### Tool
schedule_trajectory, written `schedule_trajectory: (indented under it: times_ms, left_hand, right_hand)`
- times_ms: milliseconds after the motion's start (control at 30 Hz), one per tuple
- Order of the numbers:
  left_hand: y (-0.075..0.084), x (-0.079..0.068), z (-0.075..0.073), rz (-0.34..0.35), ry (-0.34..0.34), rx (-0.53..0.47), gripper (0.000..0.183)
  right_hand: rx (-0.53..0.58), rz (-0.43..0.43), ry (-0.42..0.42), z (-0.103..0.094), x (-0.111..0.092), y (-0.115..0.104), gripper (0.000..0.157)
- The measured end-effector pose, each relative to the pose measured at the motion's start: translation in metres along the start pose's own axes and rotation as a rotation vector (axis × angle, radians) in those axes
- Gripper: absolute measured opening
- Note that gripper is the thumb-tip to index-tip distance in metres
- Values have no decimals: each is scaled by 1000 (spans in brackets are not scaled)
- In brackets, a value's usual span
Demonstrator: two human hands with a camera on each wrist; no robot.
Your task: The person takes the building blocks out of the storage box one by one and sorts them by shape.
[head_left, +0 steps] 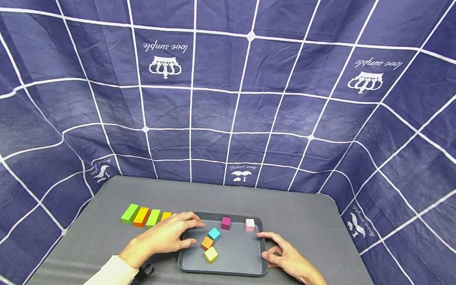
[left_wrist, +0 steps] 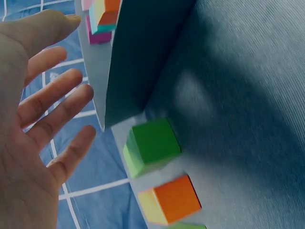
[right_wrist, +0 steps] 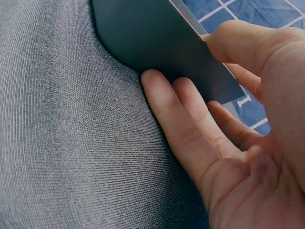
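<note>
A shallow grey tray [head_left: 240, 256] lies on the table between the two hands. Inside it are a yellow cube [head_left: 211, 255], an orange cube [head_left: 207, 243], a blue cube [head_left: 214, 234], a magenta cube [head_left: 226, 223] and a pink cube [head_left: 250, 225]. My left hand [head_left: 167, 235] hovers at the tray's left rim, its fingers spread and loosely bent, apart from the wall in the left wrist view. On the right side, my right hand [head_left: 286, 256] grips the tray wall, thumb at the rim and fingers against the outer face.
Left of the tray stands a row of blocks: a green block [head_left: 130, 214], an orange block [head_left: 141, 217], a light green block [head_left: 153, 218] and a yellow block [head_left: 166, 216] partly behind the left hand. A blue cloth [head_left: 222, 111] with white lines hangs around the grey table [head_left: 302, 214].
</note>
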State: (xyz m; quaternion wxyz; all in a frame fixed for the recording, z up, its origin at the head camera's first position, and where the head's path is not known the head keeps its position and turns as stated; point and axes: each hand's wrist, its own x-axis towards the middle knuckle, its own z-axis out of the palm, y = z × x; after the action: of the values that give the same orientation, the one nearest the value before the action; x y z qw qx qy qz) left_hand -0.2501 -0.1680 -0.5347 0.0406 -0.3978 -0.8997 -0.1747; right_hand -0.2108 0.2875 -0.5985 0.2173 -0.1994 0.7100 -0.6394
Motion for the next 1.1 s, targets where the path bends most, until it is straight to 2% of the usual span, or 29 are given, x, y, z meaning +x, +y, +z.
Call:
schedule_trajectory:
  times_ms: [300,500,700,867,1100]
  left_hand:
    - [10,17,7,24,-98,-19,50]
    - [16,26,7,58,-154,-60,45]
    - [21,35,7,45,-205,-86,45]
    - [22,41,12,75,-220,-87,45]
    - [18,45,20,128,-230,-56,32]
  right_hand:
    - [2,-5,-3,1,0,0,69]
    - [-7,5,0,0,-1,-1,69]
    - [-11,8,-4,0,-1,-1,69]
    - [-4,0,-6,0,-1,-2,69]
    - [-2,-5,-7,0,0,-1,68]
